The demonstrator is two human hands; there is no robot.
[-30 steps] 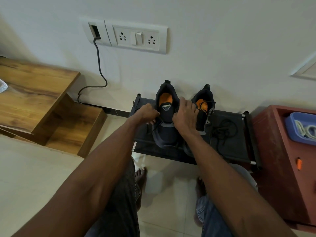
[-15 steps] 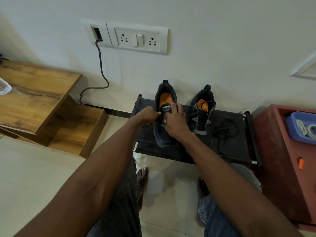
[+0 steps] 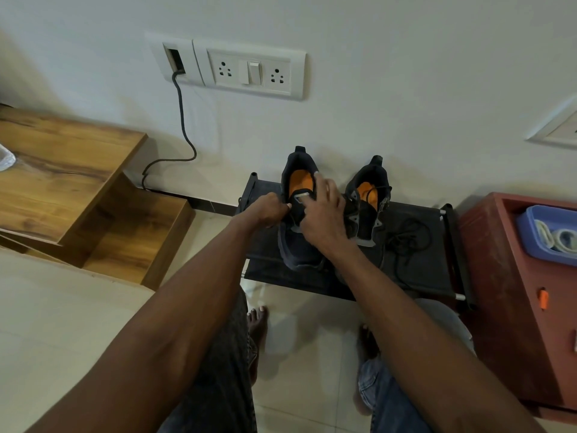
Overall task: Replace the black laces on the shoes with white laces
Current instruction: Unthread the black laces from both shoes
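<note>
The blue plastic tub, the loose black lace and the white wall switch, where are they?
Blue plastic tub (image 3: 527, 234): head view, on its front wall.
Loose black lace (image 3: 406, 237): head view, on the tangle lying on the rack.
White wall switch (image 3: 254, 72): head view, on the rocker.
</note>
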